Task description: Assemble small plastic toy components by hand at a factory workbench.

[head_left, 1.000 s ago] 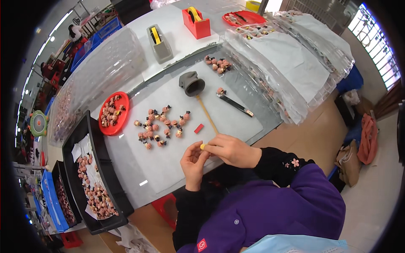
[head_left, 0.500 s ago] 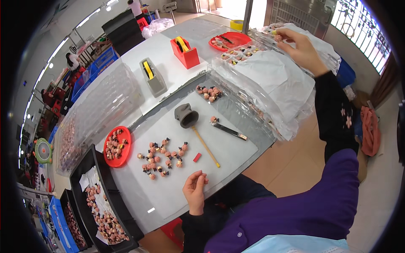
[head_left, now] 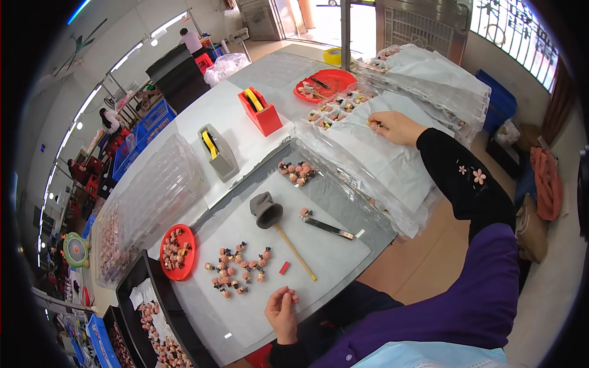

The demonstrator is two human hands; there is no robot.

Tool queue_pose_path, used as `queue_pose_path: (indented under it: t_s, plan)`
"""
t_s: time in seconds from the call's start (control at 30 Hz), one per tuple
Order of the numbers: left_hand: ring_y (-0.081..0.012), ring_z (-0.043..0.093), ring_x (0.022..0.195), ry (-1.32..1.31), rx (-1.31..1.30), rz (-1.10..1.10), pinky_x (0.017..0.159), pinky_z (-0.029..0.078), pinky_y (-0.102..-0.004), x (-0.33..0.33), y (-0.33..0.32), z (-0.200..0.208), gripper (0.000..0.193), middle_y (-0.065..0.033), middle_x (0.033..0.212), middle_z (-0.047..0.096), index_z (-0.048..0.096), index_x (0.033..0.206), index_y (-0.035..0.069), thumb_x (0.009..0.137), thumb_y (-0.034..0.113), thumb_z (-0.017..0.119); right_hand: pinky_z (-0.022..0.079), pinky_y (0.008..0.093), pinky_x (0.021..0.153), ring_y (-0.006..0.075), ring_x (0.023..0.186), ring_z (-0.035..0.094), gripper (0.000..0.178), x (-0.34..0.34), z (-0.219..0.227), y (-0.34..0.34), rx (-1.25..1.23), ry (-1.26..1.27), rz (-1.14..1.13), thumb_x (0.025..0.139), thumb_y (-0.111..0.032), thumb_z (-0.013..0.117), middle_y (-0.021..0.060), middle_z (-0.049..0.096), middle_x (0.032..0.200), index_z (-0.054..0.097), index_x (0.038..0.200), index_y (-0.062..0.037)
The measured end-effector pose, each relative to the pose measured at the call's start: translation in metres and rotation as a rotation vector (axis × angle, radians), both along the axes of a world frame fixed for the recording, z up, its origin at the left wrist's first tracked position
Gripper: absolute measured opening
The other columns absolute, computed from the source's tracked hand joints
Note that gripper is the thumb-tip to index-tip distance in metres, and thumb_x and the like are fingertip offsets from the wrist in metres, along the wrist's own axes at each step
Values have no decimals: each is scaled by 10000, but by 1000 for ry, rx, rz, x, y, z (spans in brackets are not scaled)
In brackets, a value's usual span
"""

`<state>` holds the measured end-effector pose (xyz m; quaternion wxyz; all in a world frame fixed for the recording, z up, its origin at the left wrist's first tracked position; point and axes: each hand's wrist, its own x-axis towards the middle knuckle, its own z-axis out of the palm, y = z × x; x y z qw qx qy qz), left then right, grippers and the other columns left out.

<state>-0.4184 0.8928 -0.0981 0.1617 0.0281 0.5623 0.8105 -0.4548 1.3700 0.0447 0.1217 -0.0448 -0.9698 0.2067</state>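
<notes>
My right hand (head_left: 396, 127) is over the white sheet (head_left: 359, 156) covering a clear plastic tray. Its thumb and fingers pinch a small figure piece (head_left: 372, 124); only a yellowish bit shows. My left hand (head_left: 283, 314) rests near the front edge of the table, fingers curled together; anything in them is hidden. Beyond it, several small pink and black figure pieces (head_left: 237, 268) lie scattered on white paper (head_left: 208, 313). A small red block (head_left: 284, 268) and a wooden stick (head_left: 296, 253) beside a grey cup-shaped piece (head_left: 266, 211) are nearby.
A flat black tool (head_left: 328, 227) lies right of the stick. Red plates (head_left: 192, 260) (head_left: 348, 78), a black bin (head_left: 178, 306) of pieces and tape dispensers (head_left: 260, 113) (head_left: 219, 153) surround the work area. Clear trays (head_left: 162, 184) are stacked at left; a compartmented tray (head_left: 334, 110) stands behind.
My right hand has come down and left from the far tray stack to the nearer white sheet, still pinching the small piece. My left hand keeps its curled pose. The whole view has shifted slightly.
</notes>
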Motion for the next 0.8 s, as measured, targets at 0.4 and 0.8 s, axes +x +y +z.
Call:
queue_pose_path:
  t_s: [0.4, 0.8]
  plan:
    - [-141, 545, 712, -23, 9, 33, 645, 456, -236, -2, 1, -1, 153, -102, 867, 579, 538, 989, -24, 843, 11, 504, 413, 261, 700, 133, 735, 515, 194, -13, 54, -9, -108, 180, -5, 766, -85, 549, 52, 562, 790, 541, 938, 5]
    - [-147, 542, 726, -4, 44, 29, 661, 454, -244, 0, 1, -1, 161, -105, 870, 575, 538, 996, -30, 842, -7, 496, 451, 377, 691, 327, 775, 578, 198, -85, -2, -52, 124, -45, -23, 681, -151, 536, 190, 601, 778, 607, 760, 17]
